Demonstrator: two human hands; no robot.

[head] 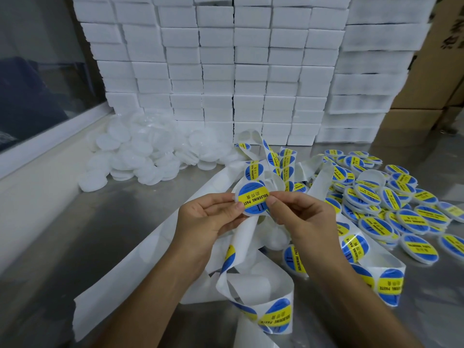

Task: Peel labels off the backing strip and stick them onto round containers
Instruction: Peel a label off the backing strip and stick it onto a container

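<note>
Steel counter [105, 237], foam boxes [226, 71] stacked far. Left hand [208, 219] and right hand [298, 217] pinch a round container [253, 199] mid-counter, soldering-paste label on. Backing strip [251, 285] near. Sticking step; next likely press flat, drop onto right labelled pile [391, 204].

A round white container [252, 200] wearing a blue-and-yellow label [254, 197] sits above the looping white backing strip [256, 287].
</note>
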